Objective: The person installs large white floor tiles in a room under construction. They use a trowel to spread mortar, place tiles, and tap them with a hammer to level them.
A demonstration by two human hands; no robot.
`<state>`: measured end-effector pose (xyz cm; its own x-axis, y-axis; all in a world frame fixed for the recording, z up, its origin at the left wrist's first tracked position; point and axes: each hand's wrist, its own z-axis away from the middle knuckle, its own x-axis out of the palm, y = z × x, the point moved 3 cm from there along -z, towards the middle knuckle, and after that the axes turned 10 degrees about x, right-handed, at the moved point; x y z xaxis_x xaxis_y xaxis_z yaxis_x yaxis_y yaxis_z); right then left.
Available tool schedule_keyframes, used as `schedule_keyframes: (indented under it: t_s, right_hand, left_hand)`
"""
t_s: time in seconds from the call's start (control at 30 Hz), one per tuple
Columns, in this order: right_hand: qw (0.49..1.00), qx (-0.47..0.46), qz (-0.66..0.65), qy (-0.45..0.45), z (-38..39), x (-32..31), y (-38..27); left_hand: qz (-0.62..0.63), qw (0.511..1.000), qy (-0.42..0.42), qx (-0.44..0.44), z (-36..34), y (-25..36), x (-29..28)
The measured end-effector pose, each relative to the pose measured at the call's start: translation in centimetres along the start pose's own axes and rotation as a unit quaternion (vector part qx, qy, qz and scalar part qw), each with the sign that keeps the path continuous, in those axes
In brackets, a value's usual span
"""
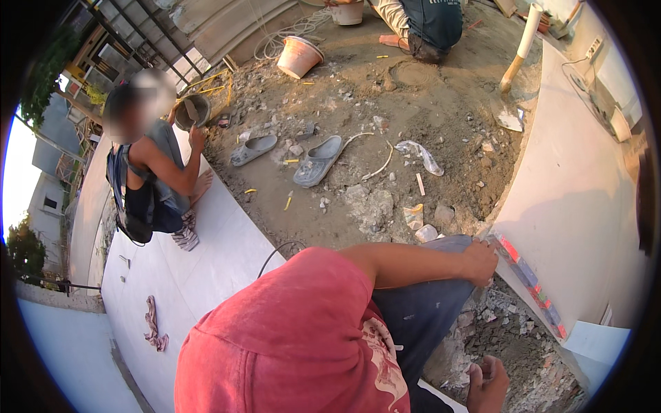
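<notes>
Rough, sandy ground [272, 217] is carrying a pair of grey clogs [315, 170], a tilted bucket [298, 59], a crumpled plastic bag [429, 162] and yellow plastic pieces [288, 204]. White floor tiles [196, 272] are bearing a crumpled cloth [158, 340] and a squatting person [161, 165]. A red spirit level [529, 278] is resting along a pale slab [554, 230].

I'm standing on what looks like an open-air building site. Bare ground [323, 224] of grey-brown sandy earth fills the centre of the frame, scattered with stones and broken bits. Smooth white slabs [213, 255] run along its left side. A dirt-smeared bucket [299, 56] sits near the top, and a long-handled shovel [513, 72] has its blade at the earth, upper right. Daylight pours in at far left, where leafy greenery [27, 255] and a pale building [45, 220] show.
</notes>
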<state>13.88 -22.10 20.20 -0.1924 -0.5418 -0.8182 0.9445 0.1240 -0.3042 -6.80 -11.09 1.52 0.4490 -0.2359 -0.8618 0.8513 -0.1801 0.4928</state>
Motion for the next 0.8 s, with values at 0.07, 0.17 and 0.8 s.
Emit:
schedule_keyframes:
  t_s: [0.07, 0.17, 0.8]
  right_hand:
    - [1.000, -0.011, 0.004, -0.003, -0.4, 0.1, -0.1]
    - [1.000, -0.014, 0.001, -0.017, -1.1, 0.3, -0.4]
    - [0.998, -0.043, 0.026, -0.044, -2.8, 1.3, 0.1]
  left_hand:
    - [-0.001, 1.000, -0.009, 0.000, -0.3, -0.8, 0.2]
    - [0.004, 1.000, -0.026, -0.002, -0.5, -1.2, -0.2]
    - [0.018, 0.998, -0.061, 0.008, -0.8, -1.8, -0.2]
